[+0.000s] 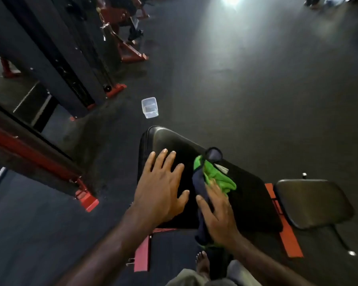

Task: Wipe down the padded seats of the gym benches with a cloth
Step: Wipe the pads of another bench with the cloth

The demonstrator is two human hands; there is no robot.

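A black padded bench seat [250, 195] on a red frame fills the lower middle of the view. My left hand [161, 188] lies flat on its near left part with the fingers spread. My right hand [217, 213] presses a green and navy cloth [213, 176] onto the pad, fingers straight over the cloth. The cloth runs from the middle of the pad down past its near edge. A second, smaller black pad [312, 203] stands just right of the first.
A clear plastic tub [149, 107] sits on the dark floor beyond the bench. Black and red machine frames [56, 58] stand at the left. A red frame foot [89, 201] lies close to the bench's left side. My bare foot [203, 263] is below the bench.
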